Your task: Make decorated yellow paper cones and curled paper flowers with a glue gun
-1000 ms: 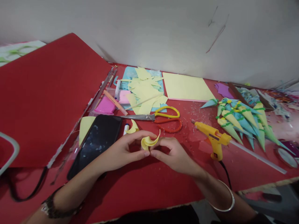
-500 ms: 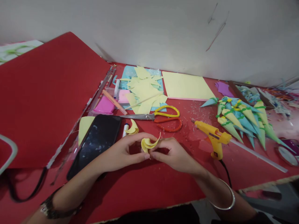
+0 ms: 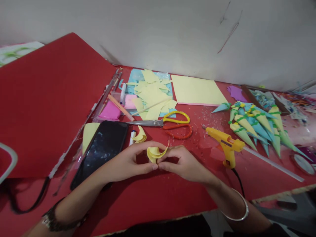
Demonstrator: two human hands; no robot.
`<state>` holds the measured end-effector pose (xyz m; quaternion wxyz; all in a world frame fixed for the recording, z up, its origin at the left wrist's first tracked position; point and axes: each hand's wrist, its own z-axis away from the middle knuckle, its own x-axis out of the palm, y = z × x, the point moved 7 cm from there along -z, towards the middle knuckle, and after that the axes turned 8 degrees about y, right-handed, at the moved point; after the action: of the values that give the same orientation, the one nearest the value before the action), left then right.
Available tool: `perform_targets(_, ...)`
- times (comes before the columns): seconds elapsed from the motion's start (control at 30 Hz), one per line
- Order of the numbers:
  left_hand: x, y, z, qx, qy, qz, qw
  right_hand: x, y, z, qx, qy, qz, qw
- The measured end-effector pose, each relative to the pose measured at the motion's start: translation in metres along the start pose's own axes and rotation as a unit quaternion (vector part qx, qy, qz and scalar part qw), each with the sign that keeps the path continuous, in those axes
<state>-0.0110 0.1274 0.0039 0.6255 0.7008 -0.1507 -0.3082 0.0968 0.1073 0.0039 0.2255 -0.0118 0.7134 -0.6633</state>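
Observation:
Between my two hands is a curled piece of yellow paper (image 3: 155,153), its thin tip pointing up to the right. My left hand (image 3: 134,161) pinches its left side with thumb and fingers. From the other side, my right hand (image 3: 181,164) has its fingers closed on the paper's right edge. A second curled yellow paper piece (image 3: 140,135) lies just beyond my left hand, beside a white marker with a dark end (image 3: 132,137). Scissors (image 3: 158,123) with one yellow and one red handle lie behind my hands.
A black phone (image 3: 102,151) lies by my left forearm. To the right stand a yellow hot glue gun (image 3: 225,143) with a cord and a pile of small paper cones (image 3: 259,125). Yellow paper scraps (image 3: 153,93) and a yellow sheet (image 3: 197,90) lie at the back.
The held yellow paper has turned slightly and shifted a little left between my fingers. Both hands stay almost in the same place.

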Motion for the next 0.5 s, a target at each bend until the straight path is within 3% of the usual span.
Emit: perform_targets(0.5, 0.0027, -0.0008, 0.0011, -0.014, -0.028, 0.029, 0.999, 0.0021, 0.001, 0.0009, 0.004, -0.029, -0.015, 0.999)
